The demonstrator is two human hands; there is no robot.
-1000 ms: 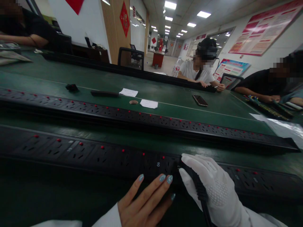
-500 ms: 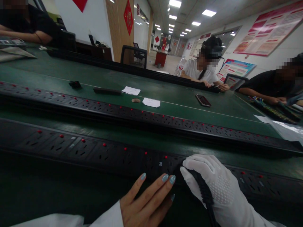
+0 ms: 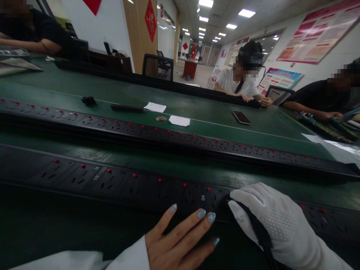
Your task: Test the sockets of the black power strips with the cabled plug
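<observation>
A long black power strip [image 3: 126, 187] with red indicator caps and several sockets lies across the table before me. My right hand [image 3: 277, 221], in a white dotted glove, is closed round a black power plug [image 3: 254, 221] whose cord runs down toward me. The plug's front meets the strip just right of the "06" marking; my fingers hide whether its pins sit in the socket. Bare, with light blue nails, my left hand [image 3: 180, 236] is spread along the strip's near edge, fingertips at or just touching it.
A second black strip [image 3: 168, 140] runs parallel beyond the first on the green table [image 3: 118, 86]. Farther off lie a phone [image 3: 241, 117], paper slips [image 3: 179, 120], and a small black part [image 3: 89, 101]. Several people sit round the table, one handling another strip [image 3: 157, 86].
The near strip has slid to the right, and my right hand with the plug has gone along with it. My left hand has shifted slightly right, its fingers spread a little wider.
</observation>
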